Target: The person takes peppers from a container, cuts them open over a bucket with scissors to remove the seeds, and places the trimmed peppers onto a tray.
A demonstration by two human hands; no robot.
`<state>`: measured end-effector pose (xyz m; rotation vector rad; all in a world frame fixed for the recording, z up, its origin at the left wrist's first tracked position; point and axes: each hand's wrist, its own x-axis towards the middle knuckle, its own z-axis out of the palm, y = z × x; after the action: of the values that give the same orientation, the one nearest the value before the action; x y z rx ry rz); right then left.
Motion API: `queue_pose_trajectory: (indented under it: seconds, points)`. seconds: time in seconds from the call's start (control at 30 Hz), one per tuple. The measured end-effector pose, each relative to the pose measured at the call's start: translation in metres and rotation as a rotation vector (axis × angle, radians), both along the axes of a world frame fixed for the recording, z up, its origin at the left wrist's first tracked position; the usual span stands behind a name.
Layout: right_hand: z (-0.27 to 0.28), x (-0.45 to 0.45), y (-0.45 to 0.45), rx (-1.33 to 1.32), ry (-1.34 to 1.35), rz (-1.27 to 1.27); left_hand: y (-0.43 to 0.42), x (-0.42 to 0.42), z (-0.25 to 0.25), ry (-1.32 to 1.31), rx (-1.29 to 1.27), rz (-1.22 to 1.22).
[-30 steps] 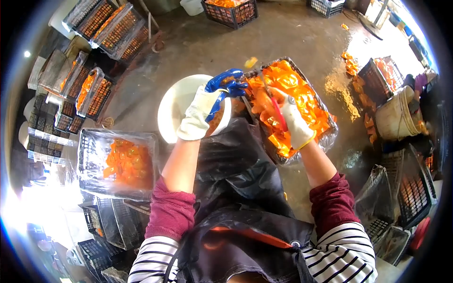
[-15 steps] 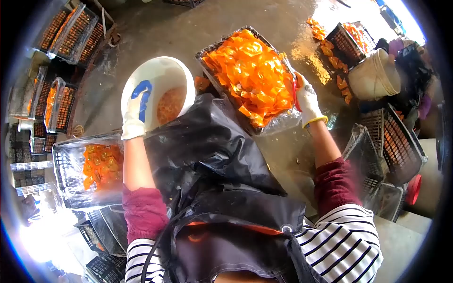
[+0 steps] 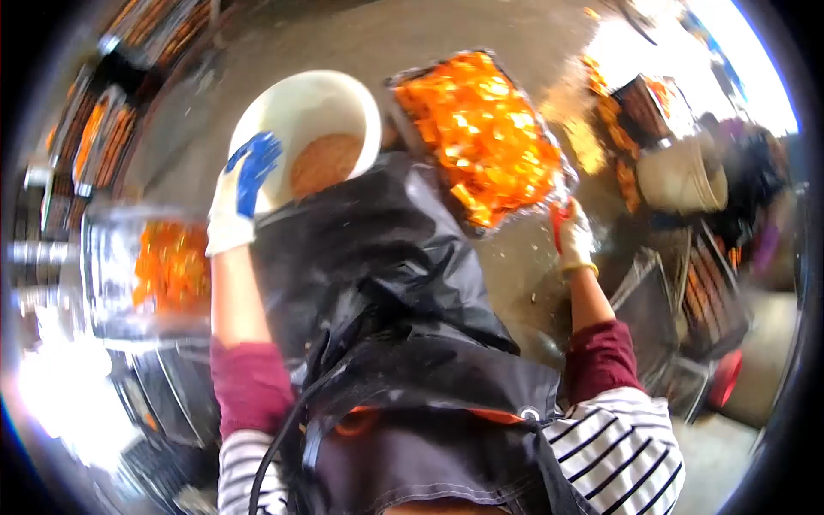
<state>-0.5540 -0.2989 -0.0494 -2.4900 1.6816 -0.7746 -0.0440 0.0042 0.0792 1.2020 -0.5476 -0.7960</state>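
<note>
My left hand [image 3: 240, 184], in a white glove with blue on its palm side, lies over the left rim of a white bucket [image 3: 354, 107]. Its fingers look curled at the rim. The bucket tips toward me, with brownish-orange material [image 3: 326, 165] in its bottom. My right hand [image 3: 572, 236], gloved in white with red along the finger side and a yellow cuff, is by the lower right corner of a plastic-lined crate [image 3: 556, 172]. That crate is heaped with shiny orange pieces [image 3: 481, 129]. Blur hides whether the right fingers grip the crate's edge.
A black apron [image 3: 378, 232] covers my lap. Another lined crate [image 3: 107, 283] with orange pieces [image 3: 172, 266] stands left of my forearm. Stacked crates [image 3: 99, 137] line the left side. Orange pieces [image 3: 618, 129], a beige bucket [image 3: 682, 176] and more crates [image 3: 712, 292] are at right.
The view has shifted and blurred. My left hand has moved from inside the bucket toward its left rim. My right hand is lower along the crate, near its corner.
</note>
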Motion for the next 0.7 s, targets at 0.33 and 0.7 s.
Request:
queue_pose_trajectory:
  seconds: [0.33, 0.7]
  points:
    - [-0.040, -0.028, -0.045, 0.725, -0.655, 0.013, 0.137, 0.027, 0.008, -0.515, 0.344, 0.673]
    - [0.153, 0.246, 0.048, 0.962, -0.797, 0.659, 0.259, 0.078, -0.104, -0.419, 0.992, 0.966]
